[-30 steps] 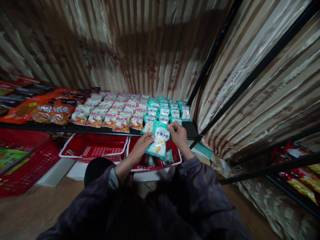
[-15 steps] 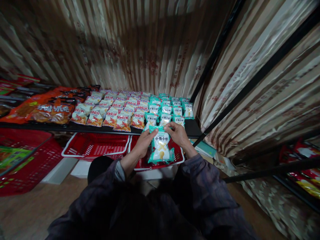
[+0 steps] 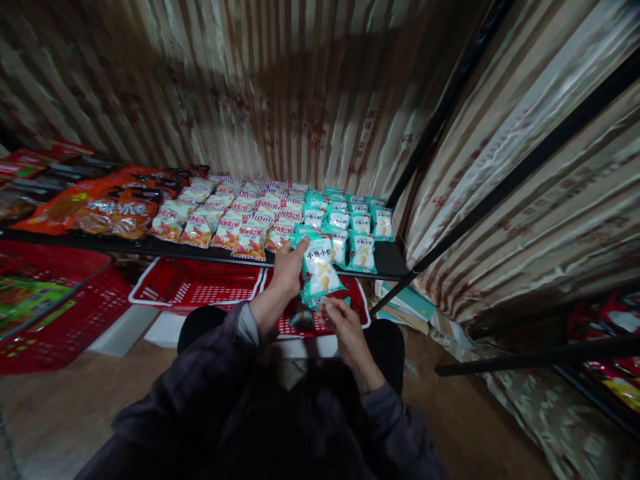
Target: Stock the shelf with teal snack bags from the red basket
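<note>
My left hand [image 3: 287, 267] grips the upper left corner of a teal and white snack packet [image 3: 320, 265] and holds it upright just in front of the black shelf edge [image 3: 200, 252]. My right hand [image 3: 341, 321] is lower, fingers pinched at the packet's bottom edge above a red basket [image 3: 357, 307]. Behind the packet, rows of matching teal packets [image 3: 350, 223] lie on the shelf's right end. Red and white snack packets [image 3: 235, 223] fill the rows to their left.
Large orange bags [image 3: 100, 207] lie at the shelf's left. A second red basket [image 3: 200, 290] with a white rim sits under the shelf, and bigger red baskets [image 3: 50, 307] stand at far left. Black rack bars [image 3: 500, 187] and striped curtains close the right side.
My right hand dropped from the packet's top right corner to its bottom edge. My left hand raised the packet toward the shelf front. The view shifted slightly right.
</note>
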Available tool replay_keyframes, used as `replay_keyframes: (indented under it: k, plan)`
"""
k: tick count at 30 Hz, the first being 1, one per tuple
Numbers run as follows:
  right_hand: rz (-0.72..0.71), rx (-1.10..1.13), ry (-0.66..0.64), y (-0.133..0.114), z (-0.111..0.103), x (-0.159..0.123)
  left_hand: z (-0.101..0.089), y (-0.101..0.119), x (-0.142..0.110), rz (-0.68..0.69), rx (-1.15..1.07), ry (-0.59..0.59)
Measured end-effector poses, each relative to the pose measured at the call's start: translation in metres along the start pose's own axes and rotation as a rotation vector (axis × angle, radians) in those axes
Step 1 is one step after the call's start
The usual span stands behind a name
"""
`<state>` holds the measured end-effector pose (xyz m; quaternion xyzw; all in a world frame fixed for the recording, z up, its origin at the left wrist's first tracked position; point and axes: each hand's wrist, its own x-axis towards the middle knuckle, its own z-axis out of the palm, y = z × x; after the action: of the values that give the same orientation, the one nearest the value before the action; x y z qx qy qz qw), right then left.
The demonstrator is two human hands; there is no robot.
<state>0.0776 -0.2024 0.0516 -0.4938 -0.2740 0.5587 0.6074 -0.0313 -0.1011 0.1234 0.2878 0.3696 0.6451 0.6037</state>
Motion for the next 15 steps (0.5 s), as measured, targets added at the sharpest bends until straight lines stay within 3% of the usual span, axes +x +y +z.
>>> replay_keyframes:
  k: [3,7,15]
  plan:
    - [0.013,0.128,-0.061,0.004,0.015,-0.012,0.003,-0.003,-0.002,0.004,0.004,0.002]
    - [0.008,0.215,0.025,0.000,0.030,-0.011,0.006,-0.006,-0.006,0.009,0.011,0.022]
    - [0.021,0.242,0.077,-0.004,0.035,-0.010,0.012,-0.001,-0.010,0.026,-0.020,0.034]
